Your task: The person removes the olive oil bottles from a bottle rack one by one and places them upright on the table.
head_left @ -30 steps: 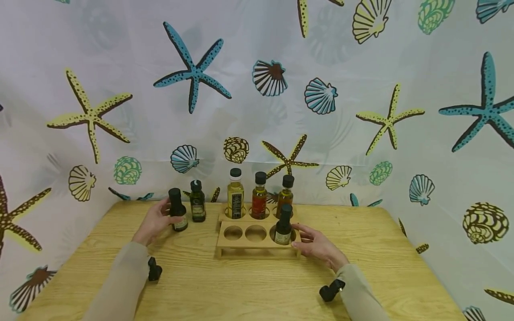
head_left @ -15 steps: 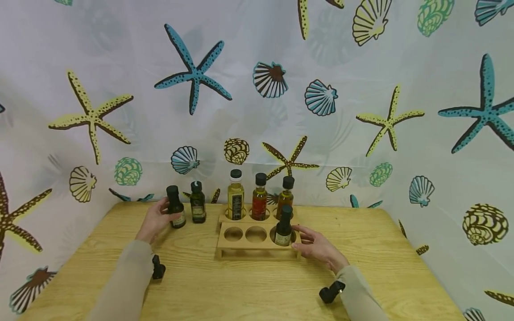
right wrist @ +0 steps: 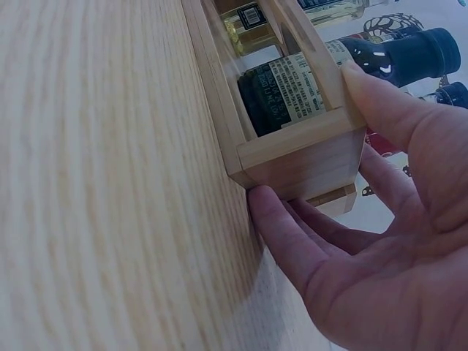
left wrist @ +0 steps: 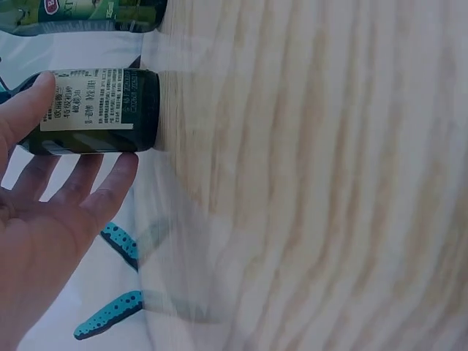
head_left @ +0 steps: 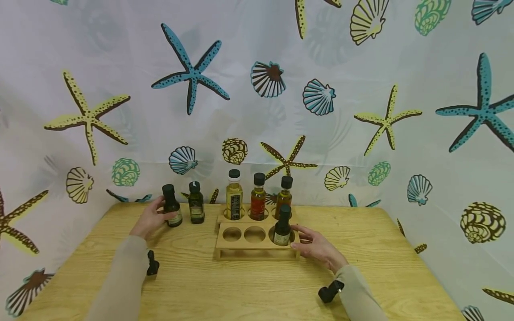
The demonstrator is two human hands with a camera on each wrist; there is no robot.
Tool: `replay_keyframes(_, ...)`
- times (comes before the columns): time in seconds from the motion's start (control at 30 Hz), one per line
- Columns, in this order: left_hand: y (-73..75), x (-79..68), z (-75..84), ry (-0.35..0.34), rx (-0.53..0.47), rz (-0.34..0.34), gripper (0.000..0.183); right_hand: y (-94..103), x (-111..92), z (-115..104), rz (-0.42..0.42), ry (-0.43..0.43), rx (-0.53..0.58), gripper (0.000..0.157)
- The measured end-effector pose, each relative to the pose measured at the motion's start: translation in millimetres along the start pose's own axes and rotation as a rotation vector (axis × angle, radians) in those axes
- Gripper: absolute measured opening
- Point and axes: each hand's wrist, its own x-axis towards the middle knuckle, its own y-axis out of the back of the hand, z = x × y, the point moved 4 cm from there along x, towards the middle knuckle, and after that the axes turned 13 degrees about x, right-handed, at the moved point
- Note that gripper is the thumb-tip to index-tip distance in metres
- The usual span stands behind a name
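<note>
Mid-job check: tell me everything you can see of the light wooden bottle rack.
The light wooden bottle rack has two rows of three round holes, an open front and a solid right end panel. It stands upright on the wood-grain table. Three dark-capped bottles fill the back row; in front, only the right hole holds a small dark bottle. The person's right hand touches its right end, thumb at the upper front corner.
</note>
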Motion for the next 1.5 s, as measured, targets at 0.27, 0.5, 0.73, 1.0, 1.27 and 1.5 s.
replay_keyframes(0.27,5.5,2.7,3.7,-0.023,0.038,-0.031,0.086,-0.4,0.4,-1.2,0.000,0.003,0.010,0.065)
replay_keyframes(0.5,6.4,5.2,3.5,-0.016,0.041,-0.049,0.086,0.9,1.9,0.0,-0.002,-0.003,0.005,0.067)
replay_keyframes(0.73,4.1,4.9,4.9,-0.050,0.046,-0.037,0.083,0.3,-0.5,0.2,0.002,0.007,0.008,0.066)
replay_keyframes(1.0,4.0,4.3,4.4,-0.041,0.071,-0.013,0.081,1.0,1.1,0.1,0.004,0.001,0.002,0.065)
replay_keyframes(1.27,6.0,5.5,4.5,-0.018,0.077,-0.010,0.081,1.1,1.1,-1.4,0.002,0.001,0.009,0.066)
replay_keyframes(1.5,7.3,4.5,1.8,-0.001,0.114,-0.014,0.082,-0.7,-0.3,-0.9,0.004,-0.011,0.017,0.067)
